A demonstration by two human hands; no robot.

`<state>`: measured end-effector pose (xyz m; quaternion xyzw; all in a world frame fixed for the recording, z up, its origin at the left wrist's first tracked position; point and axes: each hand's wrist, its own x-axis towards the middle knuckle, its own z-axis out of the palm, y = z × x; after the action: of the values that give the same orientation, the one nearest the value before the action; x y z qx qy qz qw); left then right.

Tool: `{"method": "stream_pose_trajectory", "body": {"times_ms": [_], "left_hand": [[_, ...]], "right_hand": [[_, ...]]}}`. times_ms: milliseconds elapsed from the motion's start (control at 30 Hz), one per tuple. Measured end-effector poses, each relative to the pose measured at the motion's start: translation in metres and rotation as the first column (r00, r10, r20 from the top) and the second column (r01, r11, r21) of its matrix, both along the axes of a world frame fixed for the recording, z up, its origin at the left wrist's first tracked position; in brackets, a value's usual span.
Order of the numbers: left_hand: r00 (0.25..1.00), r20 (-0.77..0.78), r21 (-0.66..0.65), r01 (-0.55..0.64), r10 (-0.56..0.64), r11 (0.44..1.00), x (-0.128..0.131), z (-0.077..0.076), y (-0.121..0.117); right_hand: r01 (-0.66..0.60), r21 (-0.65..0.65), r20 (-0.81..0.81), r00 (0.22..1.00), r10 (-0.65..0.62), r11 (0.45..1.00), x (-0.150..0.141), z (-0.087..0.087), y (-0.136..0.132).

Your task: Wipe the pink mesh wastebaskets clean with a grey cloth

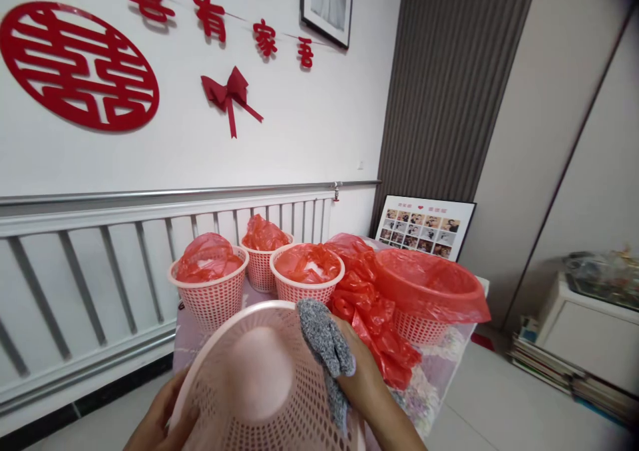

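Basket — near on my remote feed, mouth tilted toward me — is between my left hand, gripping its left rim, and my right hand, holding a grey cloth against its far right rim.

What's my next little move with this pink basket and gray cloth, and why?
Probably slide the gray cloth in your right hand along the rim of the pink basket: the cloth lies against that edge, while your left hand holds the basket's left side.
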<state>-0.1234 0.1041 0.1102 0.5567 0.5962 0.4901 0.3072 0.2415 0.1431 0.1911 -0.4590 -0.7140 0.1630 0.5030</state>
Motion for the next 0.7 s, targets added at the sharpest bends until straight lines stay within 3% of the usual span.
{"method": "stream_pose_trajectory", "body": {"times_ms": [100, 233, 300, 367, 500, 600, 700], "left_hand": [[0.996, -0.022, 0.011, 0.087, -0.087, 0.996, 0.006, 0.026, 0.014], [0.971, -0.119, 0.0, 0.209, -0.207, 0.978, 0.028, 0.078, 0.027], [0.935, -0.177, 0.005, 0.312, -0.306, 0.95, 0.041, 0.102, 0.026], [0.92, -0.179, 0.019, 0.357, -0.349, 0.934, 0.05, 0.116, 0.023], [0.94, -0.156, 0.005, 0.307, -0.303, 0.952, 0.047, 0.111, 0.02], [0.957, -0.13, -0.001, 0.259, -0.257, 0.966, 0.034, 0.099, 0.02], [0.974, -0.085, -0.033, 0.208, -0.21, 0.978, 0.024, 0.098, 0.018]], "right_hand": [[-0.08, 0.001, 0.062, 0.995, 0.08, 0.997, 0.003, 0.01, 0.003], [-0.2, -0.003, 0.201, 0.96, 0.196, 0.98, -0.008, 0.033, 0.009], [-0.217, 0.0, 0.286, 0.935, 0.208, 0.976, -0.018, 0.042, 0.013], [-0.194, 0.013, 0.35, 0.92, 0.178, 0.981, -0.029, 0.046, 0.018], [-0.077, 0.027, 0.337, 0.939, 0.063, 0.997, -0.041, 0.034, 0.033], [-0.014, 0.035, 0.264, 0.964, 0.005, 0.999, -0.04, 0.013, 0.041], [0.024, 0.037, 0.162, 0.986, -0.03, 0.999, -0.032, -0.01, 0.04]]}}
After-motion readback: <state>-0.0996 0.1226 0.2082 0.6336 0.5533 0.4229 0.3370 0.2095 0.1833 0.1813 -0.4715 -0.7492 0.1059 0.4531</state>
